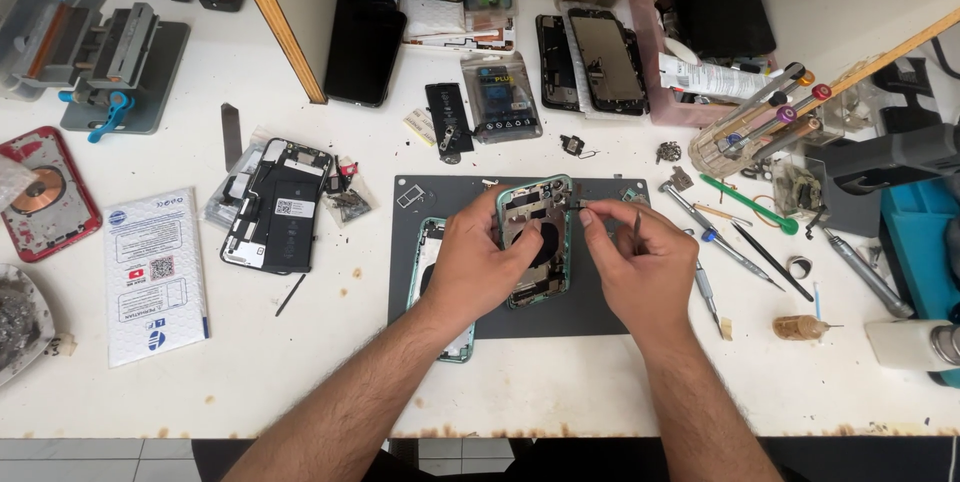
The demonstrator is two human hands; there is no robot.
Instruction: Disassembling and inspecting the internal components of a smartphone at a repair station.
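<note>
On the dark work mat [600, 317] in the middle of the white table [330, 382], I see the left hand [480, 264] gripping a green phone housing [533, 242], opened and tilted up on its side edge, with its inner parts facing me. The right hand [632, 260] is at the housing's upper right corner; its thumb and forefinger pinch a small dark part there, and thin tweezers [637, 229] stick up between its fingers. What the small part is, I cannot tell.

A second green phone frame [430, 272] lies flat just beside the left wrist, half covered by it. The mat has bare room only toward the near edge; the table's front edge is close under the forearms.

To the right, near the right hand, lie screwdrivers [705, 235], a green-handled tool [750, 204] and a black pointed tool [772, 262], so there is little free room on that side. To the left, well apart, lies another opened phone [280, 207] and a white booklet [155, 272]. Behind the mat are a battery in a clear bag [500, 97] and two more opened phones [590, 60].

A red phone back [40, 192] is cut off at the left edge, and a blue machine [925, 242] at the right.
</note>
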